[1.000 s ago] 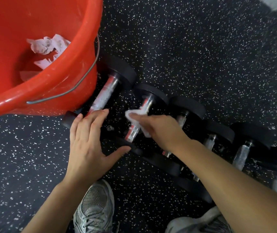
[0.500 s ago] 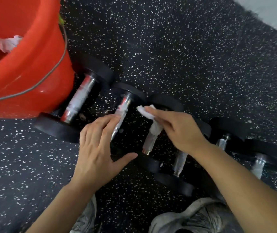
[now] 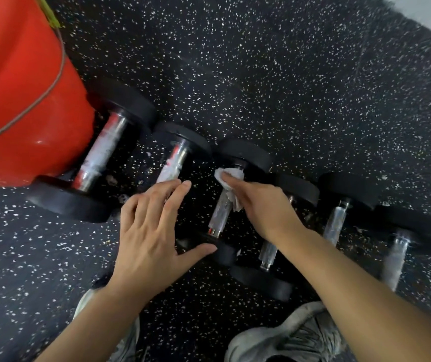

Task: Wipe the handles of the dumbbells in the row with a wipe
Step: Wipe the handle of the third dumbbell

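Now on dumbbell three.
right hand: pinching wipe, moved from second handle to third handle, far end
left hand: spread flat, shifted along to second dumbbell
progress: two done, several remain

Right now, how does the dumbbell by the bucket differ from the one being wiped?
The dumbbell by the bucket looks bigger, with a thicker handle; the wiped dumbbell is slimmer. The first is untouched and reflects red; the second has the right hand pressing a wipe on it. Both have black ends and lie on the floor.
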Demonstrator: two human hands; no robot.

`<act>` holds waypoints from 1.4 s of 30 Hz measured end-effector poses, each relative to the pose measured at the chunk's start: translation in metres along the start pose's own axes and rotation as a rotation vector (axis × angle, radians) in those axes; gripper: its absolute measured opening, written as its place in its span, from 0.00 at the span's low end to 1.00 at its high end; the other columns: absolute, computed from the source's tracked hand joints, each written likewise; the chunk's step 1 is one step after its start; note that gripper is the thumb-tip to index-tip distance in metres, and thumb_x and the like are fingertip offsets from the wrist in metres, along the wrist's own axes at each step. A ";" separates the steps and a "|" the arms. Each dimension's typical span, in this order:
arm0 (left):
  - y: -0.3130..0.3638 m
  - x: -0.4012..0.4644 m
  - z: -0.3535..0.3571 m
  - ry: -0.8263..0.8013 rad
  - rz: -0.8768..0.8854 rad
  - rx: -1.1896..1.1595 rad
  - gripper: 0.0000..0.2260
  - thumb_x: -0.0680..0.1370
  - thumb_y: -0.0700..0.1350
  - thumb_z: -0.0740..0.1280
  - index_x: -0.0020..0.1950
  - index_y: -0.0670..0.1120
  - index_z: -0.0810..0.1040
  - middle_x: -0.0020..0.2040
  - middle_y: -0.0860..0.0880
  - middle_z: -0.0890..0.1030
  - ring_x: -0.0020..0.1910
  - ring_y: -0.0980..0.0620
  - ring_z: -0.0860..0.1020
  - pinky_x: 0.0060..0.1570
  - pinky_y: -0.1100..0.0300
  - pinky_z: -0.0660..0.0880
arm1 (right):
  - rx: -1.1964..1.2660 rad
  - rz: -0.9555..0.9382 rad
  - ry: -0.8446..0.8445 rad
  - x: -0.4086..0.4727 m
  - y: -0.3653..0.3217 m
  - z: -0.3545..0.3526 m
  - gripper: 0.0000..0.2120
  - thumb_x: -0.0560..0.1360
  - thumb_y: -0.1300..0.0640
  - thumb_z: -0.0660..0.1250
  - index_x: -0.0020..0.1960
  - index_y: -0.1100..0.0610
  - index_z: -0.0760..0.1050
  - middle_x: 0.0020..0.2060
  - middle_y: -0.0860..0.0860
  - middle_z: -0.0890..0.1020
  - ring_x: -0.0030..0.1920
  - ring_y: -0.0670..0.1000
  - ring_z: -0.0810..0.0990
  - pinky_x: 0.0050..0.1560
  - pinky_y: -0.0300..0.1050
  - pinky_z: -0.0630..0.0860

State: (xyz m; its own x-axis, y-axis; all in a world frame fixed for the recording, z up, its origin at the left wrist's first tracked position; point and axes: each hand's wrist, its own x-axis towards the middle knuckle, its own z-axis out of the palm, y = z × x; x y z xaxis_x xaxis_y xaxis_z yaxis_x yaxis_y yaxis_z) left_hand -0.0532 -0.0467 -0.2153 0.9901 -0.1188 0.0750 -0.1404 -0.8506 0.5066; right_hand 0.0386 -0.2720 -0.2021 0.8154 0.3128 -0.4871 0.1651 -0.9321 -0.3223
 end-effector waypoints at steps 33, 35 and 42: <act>0.001 -0.001 0.001 -0.016 -0.017 -0.001 0.45 0.71 0.73 0.68 0.79 0.45 0.66 0.74 0.47 0.73 0.72 0.45 0.72 0.74 0.52 0.57 | -0.010 -0.256 0.193 -0.008 0.013 0.002 0.30 0.80 0.61 0.64 0.77 0.42 0.62 0.63 0.45 0.82 0.50 0.52 0.85 0.51 0.47 0.82; 0.001 -0.001 0.000 -0.013 -0.016 -0.006 0.45 0.71 0.73 0.68 0.79 0.45 0.66 0.74 0.47 0.73 0.72 0.45 0.72 0.74 0.55 0.55 | -0.027 -0.139 0.208 0.002 0.012 0.008 0.30 0.80 0.63 0.62 0.78 0.43 0.62 0.63 0.46 0.81 0.52 0.53 0.84 0.53 0.48 0.80; 0.000 -0.001 0.002 0.005 -0.007 -0.004 0.45 0.71 0.73 0.69 0.79 0.46 0.65 0.74 0.46 0.73 0.72 0.45 0.72 0.72 0.51 0.59 | 0.049 -0.239 0.095 -0.014 0.014 0.024 0.30 0.79 0.66 0.65 0.76 0.45 0.65 0.66 0.46 0.80 0.60 0.51 0.83 0.60 0.48 0.80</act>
State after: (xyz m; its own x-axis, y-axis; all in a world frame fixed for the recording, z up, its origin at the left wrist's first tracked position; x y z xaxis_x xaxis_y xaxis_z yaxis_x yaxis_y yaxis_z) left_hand -0.0541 -0.0476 -0.2168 0.9911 -0.1098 0.0758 -0.1332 -0.8494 0.5107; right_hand 0.0156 -0.2848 -0.2194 0.8055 0.5022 -0.3147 0.3341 -0.8234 -0.4588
